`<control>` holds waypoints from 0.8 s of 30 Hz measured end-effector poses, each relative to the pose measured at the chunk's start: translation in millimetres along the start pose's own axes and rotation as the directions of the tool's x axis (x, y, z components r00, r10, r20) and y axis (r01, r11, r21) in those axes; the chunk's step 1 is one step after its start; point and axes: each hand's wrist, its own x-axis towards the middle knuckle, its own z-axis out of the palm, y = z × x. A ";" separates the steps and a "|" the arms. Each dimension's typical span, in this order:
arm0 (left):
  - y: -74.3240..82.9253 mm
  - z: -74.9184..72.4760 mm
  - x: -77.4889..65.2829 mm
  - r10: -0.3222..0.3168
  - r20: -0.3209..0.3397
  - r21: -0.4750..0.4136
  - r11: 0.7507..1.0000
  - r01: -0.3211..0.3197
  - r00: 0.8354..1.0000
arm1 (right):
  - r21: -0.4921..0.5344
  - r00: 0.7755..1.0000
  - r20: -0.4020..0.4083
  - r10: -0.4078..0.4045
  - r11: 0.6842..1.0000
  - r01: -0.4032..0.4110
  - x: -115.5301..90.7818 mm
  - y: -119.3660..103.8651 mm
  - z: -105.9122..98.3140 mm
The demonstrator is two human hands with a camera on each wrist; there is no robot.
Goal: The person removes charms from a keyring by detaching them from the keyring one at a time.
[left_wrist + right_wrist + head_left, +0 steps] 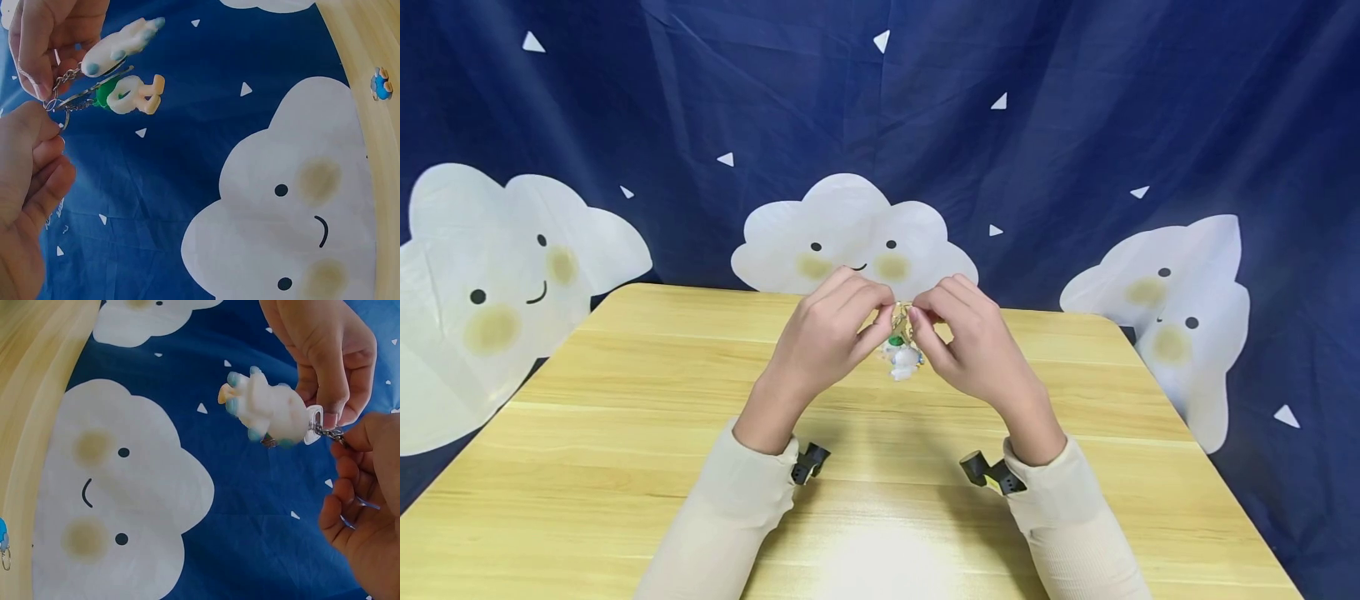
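Both hands are raised above the table and meet at the fingertips. My left hand (827,333) pinches a metal key ring (66,119). Opposite it, my right hand (981,346) pinches the chain end of a figurine keychain (275,409), whose white body has blue-green tips. From the ring hang a smaller figurine with a green top (128,95) and a thin flat metal piece (94,87). Fingertips partly hide where ring and chain meet, so I cannot tell if they are linked.
A small blue figurine keychain (380,84) lies on the wooden table (625,450); the hands hide it in the head view. Behind the table hangs a dark blue curtain (820,100) printed with clouds. Small black cameras (810,463) sit at the wrists.
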 end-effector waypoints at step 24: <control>1.5 -0.2 0.5 -0.015 0.007 -0.054 0.998 0.016 1.000 | 0.003 1.000 -0.004 0.002 1.000 -0.002 -1.0 1.9 1.2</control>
